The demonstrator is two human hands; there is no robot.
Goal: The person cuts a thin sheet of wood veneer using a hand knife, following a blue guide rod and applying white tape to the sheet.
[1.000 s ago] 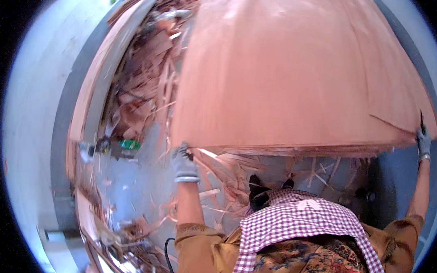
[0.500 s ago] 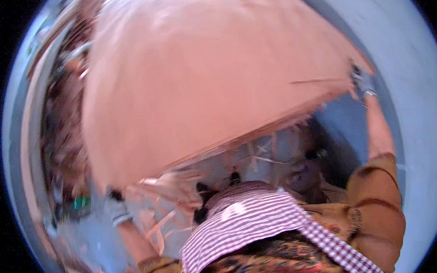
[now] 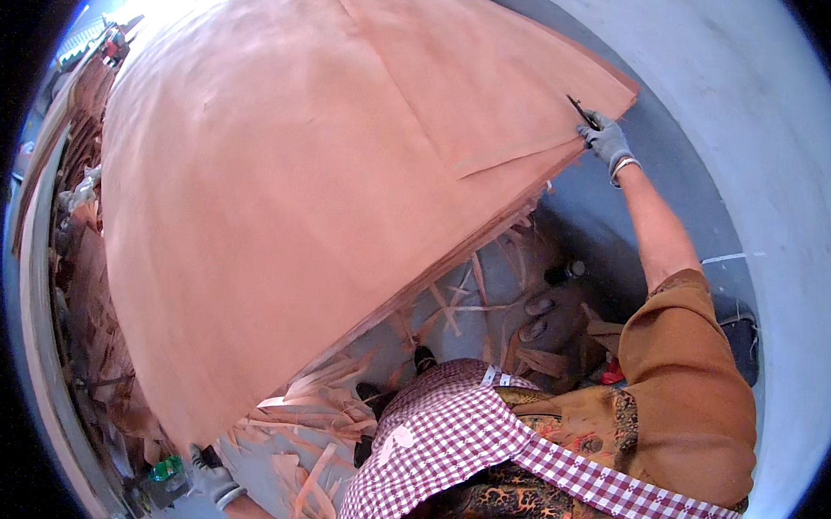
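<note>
A wide, thin sheet of reddish-brown wood veneer (image 3: 252, 187) covers a stack of similar sheets, whose layered edge runs diagonally in front of me. My right hand (image 3: 608, 141), in a grey glove, is closed around a slim black hand tool (image 3: 578, 109) at the stack's right edge. The tool's exact kind is unclear. A narrow veneer strip (image 3: 513, 158) lies on the sheet, running left from that hand. At the near left corner, my gloved left hand (image 3: 213, 481) is closed at the sheet's tip; its fingertips are partly hidden.
Veneer offcuts (image 3: 326, 404) litter the floor under the near edge. More ragged veneer (image 3: 98, 311) is piled along the left, beside a green item (image 3: 165, 468). A pale wall (image 3: 719, 106) rises at right. A dark bottle-like object (image 3: 563, 272) stands beyond the edge.
The view has shifted and become sharper, so the stack and my right hand appear farther left. My left hand appears lower, still at the corner. A long seam now shows across the sheet.
</note>
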